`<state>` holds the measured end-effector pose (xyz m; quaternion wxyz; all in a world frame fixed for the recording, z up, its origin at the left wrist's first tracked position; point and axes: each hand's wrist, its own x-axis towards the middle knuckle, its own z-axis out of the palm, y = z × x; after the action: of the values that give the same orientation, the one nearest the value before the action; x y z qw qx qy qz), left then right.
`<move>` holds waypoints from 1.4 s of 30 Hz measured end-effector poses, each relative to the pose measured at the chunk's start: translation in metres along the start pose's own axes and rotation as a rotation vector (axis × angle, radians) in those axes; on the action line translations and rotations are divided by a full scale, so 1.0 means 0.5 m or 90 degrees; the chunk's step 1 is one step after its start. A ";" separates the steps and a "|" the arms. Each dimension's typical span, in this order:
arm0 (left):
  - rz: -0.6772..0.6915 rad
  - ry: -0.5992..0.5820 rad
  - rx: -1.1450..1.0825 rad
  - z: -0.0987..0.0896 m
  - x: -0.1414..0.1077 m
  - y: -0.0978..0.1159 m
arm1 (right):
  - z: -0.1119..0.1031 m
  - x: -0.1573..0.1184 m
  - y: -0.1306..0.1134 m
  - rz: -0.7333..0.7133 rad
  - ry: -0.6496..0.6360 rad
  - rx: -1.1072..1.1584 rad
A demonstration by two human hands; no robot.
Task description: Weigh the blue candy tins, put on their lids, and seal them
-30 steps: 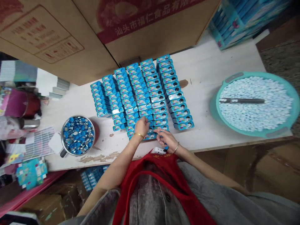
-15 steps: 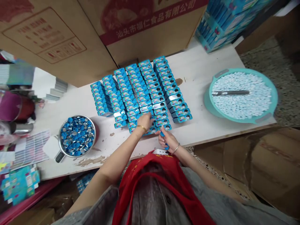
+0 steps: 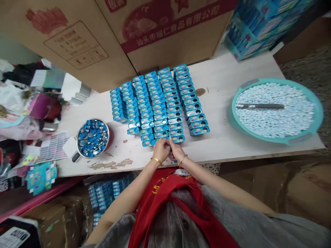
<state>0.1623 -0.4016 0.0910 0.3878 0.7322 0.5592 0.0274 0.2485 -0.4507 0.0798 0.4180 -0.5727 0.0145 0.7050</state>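
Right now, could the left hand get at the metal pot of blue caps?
Probably yes: nothing seems to stand between the left hand and the metal pot; the rows of blue tins lie beyond that path.

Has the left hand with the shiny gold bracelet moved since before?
Yes. The left hand has moved toward the person's body, from over the rows of blue rectangular metal tins to their near edge.

The cardboard box [image 3: 168, 50] reads 汕头市福仁食品有限公司 along its red band [image 3: 178, 27]; the blue tins' [image 3: 160, 122] print is too small.
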 end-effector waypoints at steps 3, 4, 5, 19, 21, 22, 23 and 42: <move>-0.060 0.015 0.117 -0.009 0.035 0.005 | -0.016 -0.008 -0.005 -0.007 0.009 0.015; -0.086 0.016 0.165 -0.014 0.050 0.006 | -0.025 -0.010 -0.009 -0.015 0.010 0.029; -0.111 0.012 0.211 -0.017 0.066 0.007 | -0.035 -0.011 -0.013 -0.027 0.013 0.044; -0.246 -0.161 0.304 -0.048 0.167 0.008 | -0.087 0.004 -0.055 -0.085 0.006 0.117; -0.259 -0.177 0.303 -0.049 0.173 0.009 | -0.083 0.006 -0.061 -0.094 0.001 0.123; -0.267 -0.188 0.301 -0.049 0.176 0.009 | -0.081 0.008 -0.064 -0.100 0.001 0.124; -0.276 -0.200 0.298 -0.048 0.180 0.009 | -0.080 0.010 -0.067 -0.107 0.004 0.124; -0.244 -0.119 -0.420 0.054 -0.001 0.025 | -0.021 0.063 -0.063 -0.434 0.098 0.031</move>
<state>0.1848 -0.4172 0.0798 0.6500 0.4494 0.6093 0.0658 0.2759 -0.4176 0.0650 0.6408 -0.5859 -0.1295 0.4789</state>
